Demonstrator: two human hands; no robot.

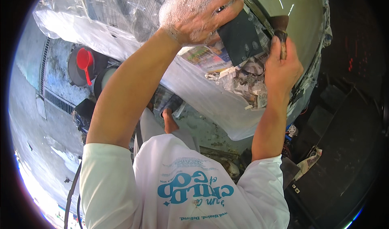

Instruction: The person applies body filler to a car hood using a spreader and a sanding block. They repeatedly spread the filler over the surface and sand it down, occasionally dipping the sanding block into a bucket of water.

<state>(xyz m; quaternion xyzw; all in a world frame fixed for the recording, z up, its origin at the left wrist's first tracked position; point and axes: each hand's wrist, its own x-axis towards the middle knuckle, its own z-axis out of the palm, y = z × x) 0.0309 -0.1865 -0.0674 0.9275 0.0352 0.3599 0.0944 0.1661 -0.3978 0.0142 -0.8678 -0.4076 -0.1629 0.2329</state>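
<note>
Near twelve o'clock, left hand (200, 19) grips sheet (240, 38); at two, right hand (284, 69) grips tool (280, 25) by handle (283, 51), likely keeping its head (279, 21) free.

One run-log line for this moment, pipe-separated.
left hand: foamy, holding dark sheet | right hand: gripping brown-headed tool by pale panel | nearby: newspaper, plastic sheeting, red dipper at left
</note>
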